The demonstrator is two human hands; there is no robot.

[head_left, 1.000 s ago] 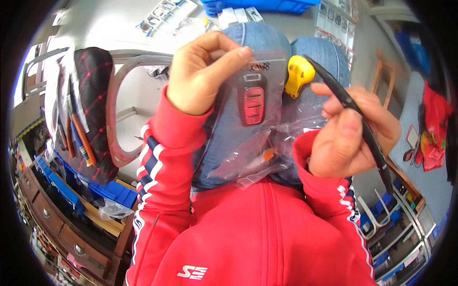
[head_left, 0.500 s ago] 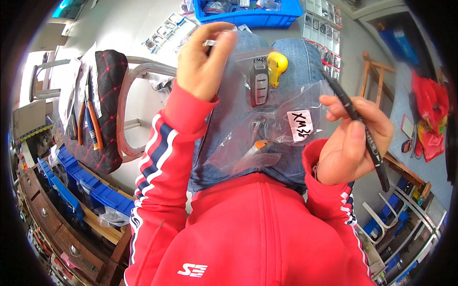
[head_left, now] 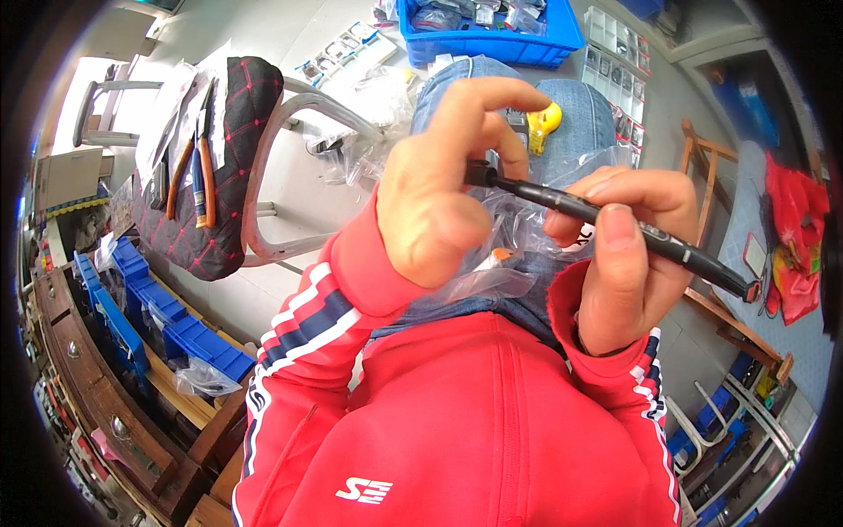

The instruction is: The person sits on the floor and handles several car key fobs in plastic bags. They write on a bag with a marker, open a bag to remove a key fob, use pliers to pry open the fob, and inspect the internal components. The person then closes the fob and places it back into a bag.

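A black marker pen (head_left: 566, 204) lies slanted in my right hand (head_left: 628, 246), whose fingers are closed round its barrel. One end points toward my left hand (head_left: 439, 189). There, curled fingers hold a small dark piece, apparently the pen cap (head_left: 479, 173), right at the pen's tip. Whether cap and tip touch I cannot tell. Below the hands, a clear plastic bag (head_left: 492, 285) with an orange-tipped item lies on my lap. A yellow plastic piece (head_left: 546, 125) rests on my thigh, beside a dark key fob mostly hidden behind my left fingers.
A blue crate (head_left: 492, 46) with bagged parts stands beyond my knees, between white compartment trays (head_left: 615, 66). To the left, a black quilted stool (head_left: 255, 105) bears pliers (head_left: 200, 167) and other tools. Blue bins (head_left: 206, 347) sit on wooden drawers. A red cloth (head_left: 790, 228) lies at right.
My left hand has moved right and down, bringing the cap to the pen's tip. My right hand has tilted the pen flatter and leftward. The left hand now covers the key fob.
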